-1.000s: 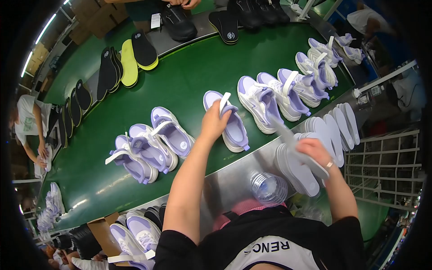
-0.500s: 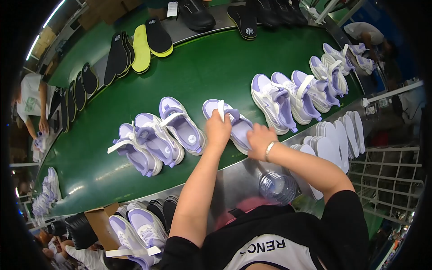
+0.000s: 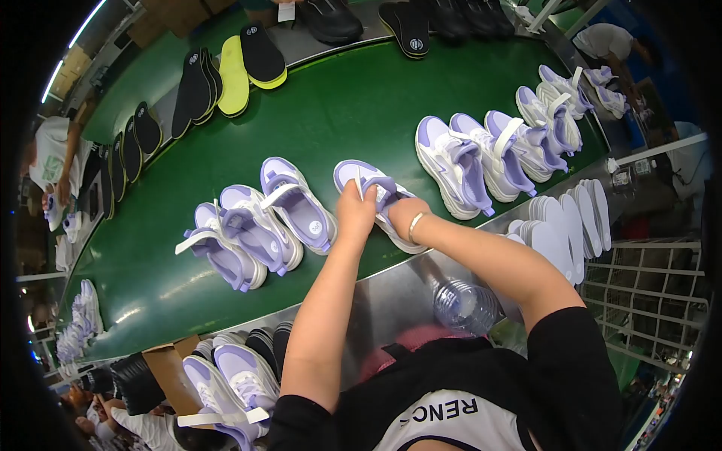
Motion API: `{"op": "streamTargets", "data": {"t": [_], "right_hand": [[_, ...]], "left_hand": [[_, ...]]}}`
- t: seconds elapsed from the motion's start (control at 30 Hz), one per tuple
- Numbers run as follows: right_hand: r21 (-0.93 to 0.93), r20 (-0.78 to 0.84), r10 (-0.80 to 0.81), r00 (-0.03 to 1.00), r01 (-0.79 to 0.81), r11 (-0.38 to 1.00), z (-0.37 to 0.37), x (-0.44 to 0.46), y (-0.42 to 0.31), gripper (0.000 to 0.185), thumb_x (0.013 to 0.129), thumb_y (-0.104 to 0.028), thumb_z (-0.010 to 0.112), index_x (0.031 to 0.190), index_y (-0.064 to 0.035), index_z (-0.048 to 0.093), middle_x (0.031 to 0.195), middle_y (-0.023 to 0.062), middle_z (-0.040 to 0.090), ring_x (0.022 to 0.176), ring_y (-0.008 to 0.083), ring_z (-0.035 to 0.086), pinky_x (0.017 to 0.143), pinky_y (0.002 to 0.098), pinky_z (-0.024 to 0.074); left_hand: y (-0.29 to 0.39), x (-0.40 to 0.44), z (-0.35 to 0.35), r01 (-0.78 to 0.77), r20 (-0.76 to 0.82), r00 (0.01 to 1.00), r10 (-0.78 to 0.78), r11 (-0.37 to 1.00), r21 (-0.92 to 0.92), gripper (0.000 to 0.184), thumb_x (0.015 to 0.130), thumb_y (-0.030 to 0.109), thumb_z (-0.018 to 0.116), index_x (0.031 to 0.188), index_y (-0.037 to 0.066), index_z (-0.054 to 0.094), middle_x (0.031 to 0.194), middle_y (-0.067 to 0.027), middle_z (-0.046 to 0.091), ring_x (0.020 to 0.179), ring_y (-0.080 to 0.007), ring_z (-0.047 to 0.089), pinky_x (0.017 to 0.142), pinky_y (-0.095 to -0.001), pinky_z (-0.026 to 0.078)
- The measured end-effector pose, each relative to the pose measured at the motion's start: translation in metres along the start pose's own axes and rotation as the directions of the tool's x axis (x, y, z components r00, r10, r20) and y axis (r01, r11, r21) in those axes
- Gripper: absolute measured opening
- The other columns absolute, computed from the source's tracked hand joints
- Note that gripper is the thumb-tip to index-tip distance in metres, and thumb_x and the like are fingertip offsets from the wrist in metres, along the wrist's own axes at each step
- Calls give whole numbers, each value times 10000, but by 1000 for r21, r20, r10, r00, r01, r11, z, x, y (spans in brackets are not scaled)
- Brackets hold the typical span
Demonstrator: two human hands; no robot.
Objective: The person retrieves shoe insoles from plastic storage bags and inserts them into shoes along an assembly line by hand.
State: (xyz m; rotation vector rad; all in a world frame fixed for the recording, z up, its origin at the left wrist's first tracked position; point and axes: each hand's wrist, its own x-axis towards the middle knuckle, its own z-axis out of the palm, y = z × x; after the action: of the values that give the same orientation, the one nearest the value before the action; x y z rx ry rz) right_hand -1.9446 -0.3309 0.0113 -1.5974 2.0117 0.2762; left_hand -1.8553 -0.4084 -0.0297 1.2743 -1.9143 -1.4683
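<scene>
A white and lavender sneaker (image 3: 350,171) lies on the green work surface in front of me, toe pointing away. My left hand (image 3: 356,210) is closed on the sneaker's white strap and tongue at the opening. My right hand (image 3: 406,215) reaches inside the shoe, and its fingers are hidden by the upper. Left of it lies a matching sneaker (image 3: 280,170) with a round sticker on its insole. Two more sneakers (image 3: 239,197) stand beside that one. To the right, a row of similar sneakers (image 3: 436,134) runs along the surface.
Stacks of pale insoles (image 3: 547,233) lie at the near right edge, beside a wire rack (image 3: 647,293). A clear plastic bottle (image 3: 465,307) is close to my body. Black insoles (image 3: 197,86) line the far edge. More sneakers (image 3: 244,372) sit lower left. Another person (image 3: 56,154) is at the left.
My right hand has moved from the heel deeper into the shoe, so its fingers are now hidden. My left hand stays at the strap. The view has shifted slightly.
</scene>
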Motion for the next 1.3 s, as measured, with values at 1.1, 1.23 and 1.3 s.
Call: {"op": "streamTargets", "data": {"t": [1.1, 1.23, 1.3], "right_hand": [[420, -586, 240, 774, 37, 907, 17, -192, 103, 263, 696, -198, 572, 907, -42, 558, 856, 116, 571, 824, 281, 513, 756, 373, 390], [407, -503, 473, 723, -285, 868, 68, -256, 141, 325, 640, -259, 638, 850, -33, 537, 949, 132, 523, 872, 297, 484, 748, 380, 394], [375, -464, 516, 720, -368, 851, 68, -269, 132, 384, 612, -304, 659, 858, -36, 535, 979, 132, 505, 888, 298, 476, 744, 384, 393]], "left_hand": [[36, 36, -67, -202, -105, 910, 401, 650, 733, 305, 697, 40, 523, 999, 26, 484, 817, -189, 557, 774, -345, 528, 668, -426, 410], [90, 9, -16, -496, -93, 604, 792, 464, 734, 300, 629, 64, 607, 912, 31, 516, 890, -138, 545, 844, -305, 511, 732, -405, 391], [95, -13, 33, -600, 287, 783, 552, 547, 584, 286, 648, 96, 594, 926, 70, 532, 887, -117, 559, 849, -293, 517, 733, -391, 401]]}}
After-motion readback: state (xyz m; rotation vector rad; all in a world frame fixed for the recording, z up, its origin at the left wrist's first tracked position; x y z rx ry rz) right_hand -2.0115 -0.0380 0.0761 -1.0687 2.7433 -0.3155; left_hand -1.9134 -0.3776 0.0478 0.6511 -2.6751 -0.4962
